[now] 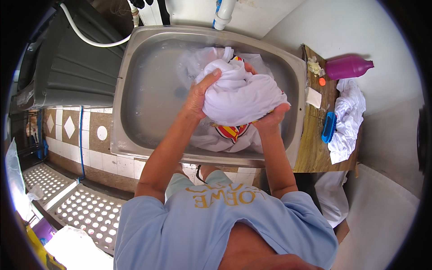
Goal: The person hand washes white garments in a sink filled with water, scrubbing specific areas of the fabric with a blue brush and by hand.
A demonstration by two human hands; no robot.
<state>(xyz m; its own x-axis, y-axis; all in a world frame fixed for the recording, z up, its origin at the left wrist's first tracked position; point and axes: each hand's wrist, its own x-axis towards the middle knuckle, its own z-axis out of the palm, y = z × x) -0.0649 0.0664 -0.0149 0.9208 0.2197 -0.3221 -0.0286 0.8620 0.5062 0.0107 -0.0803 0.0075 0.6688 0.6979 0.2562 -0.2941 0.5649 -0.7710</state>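
A bunched white cloth (240, 96) with a red, yellow and black print is held up between my two hands, over the right half of a steel sink (118, 128). My left hand (202, 92) grips its left side, thumb lying across the top. At the lower right, my right hand (273, 118) supports it from beneath; some of those fingers are hidden. More of the white fabric, with a printed patch, hangs or lies in the cloudy water (155, 105) below. Whether it is all one piece I cannot tell.
Right of the sink, a wooden counter (310, 146) carries a purple bottle (348, 67) on its side, an orange cap (321, 82), a whitish block (313, 97), a blue brush (329, 127) and crumpled white cloth (348, 117). A dark grey container (78, 63) stands left, beside a white hose (90, 42).
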